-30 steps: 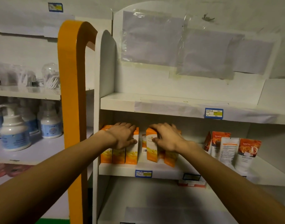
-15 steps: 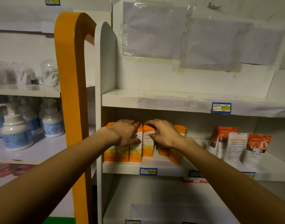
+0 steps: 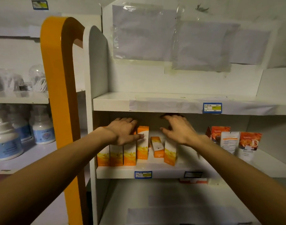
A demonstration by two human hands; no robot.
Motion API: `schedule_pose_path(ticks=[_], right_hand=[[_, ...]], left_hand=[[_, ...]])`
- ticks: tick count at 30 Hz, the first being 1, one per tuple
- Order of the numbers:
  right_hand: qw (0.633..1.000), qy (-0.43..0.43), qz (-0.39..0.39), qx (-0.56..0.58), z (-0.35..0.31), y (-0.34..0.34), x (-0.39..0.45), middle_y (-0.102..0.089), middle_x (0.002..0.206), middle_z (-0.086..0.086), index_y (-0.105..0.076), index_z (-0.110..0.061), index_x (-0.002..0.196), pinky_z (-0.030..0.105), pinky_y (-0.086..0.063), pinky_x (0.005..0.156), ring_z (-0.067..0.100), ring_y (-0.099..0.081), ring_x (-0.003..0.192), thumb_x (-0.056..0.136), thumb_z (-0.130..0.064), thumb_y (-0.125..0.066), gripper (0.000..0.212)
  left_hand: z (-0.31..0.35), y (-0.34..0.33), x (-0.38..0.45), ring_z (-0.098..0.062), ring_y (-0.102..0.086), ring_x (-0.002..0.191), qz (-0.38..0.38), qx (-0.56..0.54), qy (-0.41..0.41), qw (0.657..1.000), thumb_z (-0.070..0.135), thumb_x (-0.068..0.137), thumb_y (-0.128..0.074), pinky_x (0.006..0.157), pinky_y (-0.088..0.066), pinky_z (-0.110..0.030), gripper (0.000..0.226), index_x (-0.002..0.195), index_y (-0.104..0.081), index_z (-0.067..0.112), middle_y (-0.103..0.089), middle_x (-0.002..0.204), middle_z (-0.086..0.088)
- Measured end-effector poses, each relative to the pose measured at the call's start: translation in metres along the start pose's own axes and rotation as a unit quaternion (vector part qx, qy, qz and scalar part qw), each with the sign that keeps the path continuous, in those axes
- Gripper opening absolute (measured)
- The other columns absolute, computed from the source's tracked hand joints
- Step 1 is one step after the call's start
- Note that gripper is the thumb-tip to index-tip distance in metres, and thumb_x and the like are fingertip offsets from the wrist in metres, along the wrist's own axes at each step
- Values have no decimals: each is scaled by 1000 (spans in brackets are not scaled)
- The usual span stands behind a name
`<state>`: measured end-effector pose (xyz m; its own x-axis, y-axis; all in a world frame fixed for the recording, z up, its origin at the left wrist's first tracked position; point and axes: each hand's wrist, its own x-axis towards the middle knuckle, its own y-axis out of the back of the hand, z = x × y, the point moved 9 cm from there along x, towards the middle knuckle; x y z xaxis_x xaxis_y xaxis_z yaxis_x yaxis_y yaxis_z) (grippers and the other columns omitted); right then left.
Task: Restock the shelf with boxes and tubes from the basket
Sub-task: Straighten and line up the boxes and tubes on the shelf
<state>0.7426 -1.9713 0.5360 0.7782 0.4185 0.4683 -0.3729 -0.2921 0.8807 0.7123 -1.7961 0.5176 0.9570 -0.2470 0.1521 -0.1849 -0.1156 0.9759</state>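
Boxes (image 3: 129, 154) stand in a row at the middle shelf's (image 3: 163, 172) front; left hand (image 3: 123, 131) presses them flat-fingered. Behind, one small box (image 3: 157, 146) leans; the spread, empty right hand (image 3: 179, 130) could topple it.

6 orange boxes (image 3: 143, 143), 3 tubes (image 3: 230, 141), 3 pump bottles (image 3: 41, 127), 2 hands (image 3: 124, 132).

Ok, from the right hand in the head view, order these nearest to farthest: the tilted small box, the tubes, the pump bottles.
From the right hand:
1. tilted small box, just below-left of it.
2. tubes, to its right on the same shelf.
3. pump bottles, far left on the neighbouring shelf.
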Motion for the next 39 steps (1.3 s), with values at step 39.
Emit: schedule_pose_path(ticks=[39], right_hand=[[995,20,28,96,17,-9,-42,-56,123,-6,-56,-24,135,31,-51,94,12,-55,111,89,-29,-70,48]], left_hand=[[16,3,21,-28,-62,115,35,-39,-1,999,30,104,-46,97,-51,-41,37,140,-55,23,-66,129,-6]])
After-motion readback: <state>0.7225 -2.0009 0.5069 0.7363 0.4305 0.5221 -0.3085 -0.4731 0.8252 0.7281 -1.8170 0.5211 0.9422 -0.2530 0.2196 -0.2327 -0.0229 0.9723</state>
